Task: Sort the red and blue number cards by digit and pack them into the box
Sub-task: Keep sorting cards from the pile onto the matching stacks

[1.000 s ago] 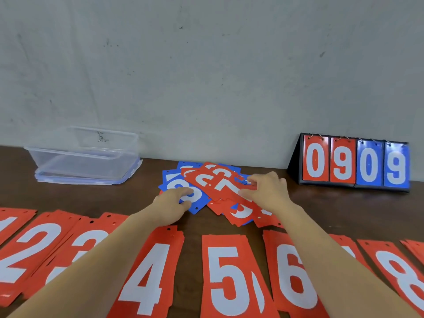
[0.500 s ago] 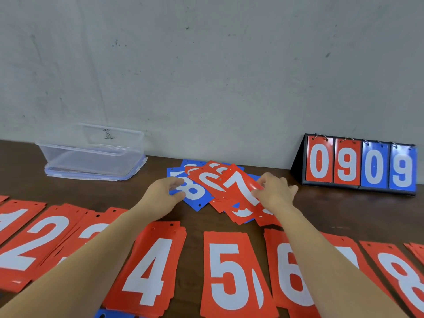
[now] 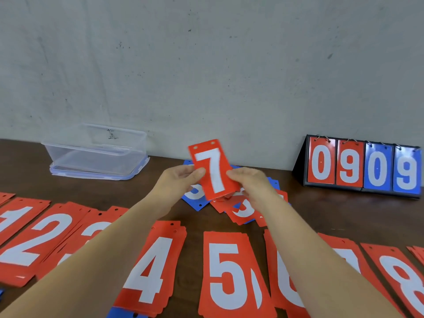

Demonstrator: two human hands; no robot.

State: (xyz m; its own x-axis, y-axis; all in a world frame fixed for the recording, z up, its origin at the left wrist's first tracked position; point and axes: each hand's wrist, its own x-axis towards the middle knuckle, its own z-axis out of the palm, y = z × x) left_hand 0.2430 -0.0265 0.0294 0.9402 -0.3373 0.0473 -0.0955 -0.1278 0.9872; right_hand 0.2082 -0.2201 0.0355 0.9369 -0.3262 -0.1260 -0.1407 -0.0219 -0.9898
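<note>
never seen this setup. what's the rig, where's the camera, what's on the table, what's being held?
No machine: a person works bare-handed. One wide-angle camera on their head looks forward and down, so forearms enter from below. On the brown table: a front row of sorted red stacks, such as the 4 stack and 5 stack, a loose pile of red and blue cards, a clear plastic box back left, a flip scoreboard reading 0909 back right. Both hands, left grip and right grip, pinch one red 7 card, held above the pile.
</note>
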